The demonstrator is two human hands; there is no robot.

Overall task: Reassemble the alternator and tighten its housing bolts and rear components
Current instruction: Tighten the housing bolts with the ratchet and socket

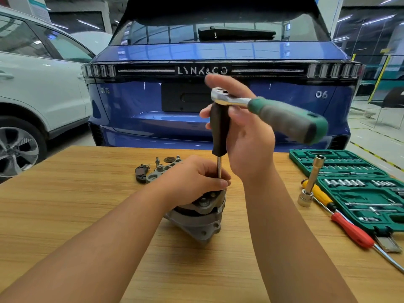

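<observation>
Head view: left hand [196,180] hides the driver's tip [219,169] on alternator [201,217].

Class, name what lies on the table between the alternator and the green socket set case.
In the head view: a socket extension bar, leaning, and a yellow-handled screwdriver; nearer the alternator, bare tabletop.

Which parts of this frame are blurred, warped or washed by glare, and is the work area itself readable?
Head view: the ratchet handle is smeared by motion blur, as is the right hand holding it; the alternator and left hand stay sharp. Wide-angle distortion bows the table edge and the blue car. Ceiling lights streak across its rear window; table lighting is even, with soft shadows.
</observation>
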